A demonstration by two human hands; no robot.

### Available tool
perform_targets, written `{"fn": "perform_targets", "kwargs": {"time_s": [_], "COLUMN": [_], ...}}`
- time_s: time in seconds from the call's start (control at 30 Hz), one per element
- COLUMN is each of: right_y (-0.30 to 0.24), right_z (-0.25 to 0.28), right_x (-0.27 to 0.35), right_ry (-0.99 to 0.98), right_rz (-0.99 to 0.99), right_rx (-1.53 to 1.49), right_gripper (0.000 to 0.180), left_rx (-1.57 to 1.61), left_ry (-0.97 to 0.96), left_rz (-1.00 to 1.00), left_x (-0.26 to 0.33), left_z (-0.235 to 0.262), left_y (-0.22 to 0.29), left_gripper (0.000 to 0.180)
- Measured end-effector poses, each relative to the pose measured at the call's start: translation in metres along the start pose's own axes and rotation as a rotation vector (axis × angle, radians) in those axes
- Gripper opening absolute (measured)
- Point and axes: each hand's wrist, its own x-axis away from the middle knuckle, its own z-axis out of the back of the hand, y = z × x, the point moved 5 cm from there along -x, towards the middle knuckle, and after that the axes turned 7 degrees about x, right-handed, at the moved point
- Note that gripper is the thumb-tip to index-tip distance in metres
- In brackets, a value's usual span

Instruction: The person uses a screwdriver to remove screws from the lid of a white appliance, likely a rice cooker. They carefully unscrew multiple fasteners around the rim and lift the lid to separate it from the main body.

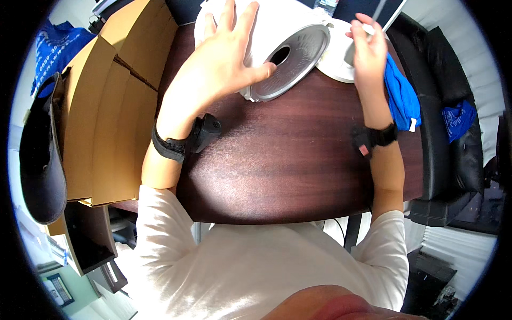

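Observation:
A white appliance housing [277,18] lies on its side at the far side of the table, its round, dark-grey ribbed opening [304,58] facing right and toward me. My left hand [221,50] rests on the housing with fingers spread, the thumb reaching over the opening's rim. Beside it on the right lies a round white part [333,66], partly hidden. Above that part, my right hand [369,50] is closed around a thin grey stick-like thing [380,9] that points up. Its kind is too blurred to make out. Black straps with small devices circle both wrists.
Brown cardboard boxes [114,128] line the table's left edge, with a dark cap [42,160] at their outer side. A blue cloth [401,96] lies by my right forearm. Beyond the right edge is a black sofa [442,176] with a blue bag [458,120].

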Motion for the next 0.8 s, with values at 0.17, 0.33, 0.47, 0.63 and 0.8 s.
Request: {"fn": "perform_targets", "kwargs": {"time_s": [0.17,0.33,0.47,0.63,0.8], "right_y": [0.028,0.023,0.028,0.043,0.038], "right_z": [-0.031,-0.041,-0.063,-0.074,-0.050], "right_x": [0.012,0.027,0.055,0.069,0.048], "right_ry": [-0.058,-0.101,-0.158,-0.220,-0.079], "right_rz": [-0.107,-0.249,-0.483,-0.508,-0.497], "right_rx": [0.022,-0.217,-0.389,-0.332,-0.143], "right_gripper": [0.029,0.027,0.022,0.021,0.026], "left_rx": [0.091,0.178,0.252,0.142,0.113], "left_ry": [0.026,0.043,0.038,0.046,0.054], "left_rz": [0.039,0.039,0.024,-0.102,-0.093], "left_x": [0.001,0.005,0.008,0.005,0.032], "left_z": [0.004,0.010,0.027,0.039,0.038], "left_y": [0.004,-0.001,0.000,-0.009,-0.013], "left_gripper": [0.084,0.082,0.066,0.051,0.072]}}
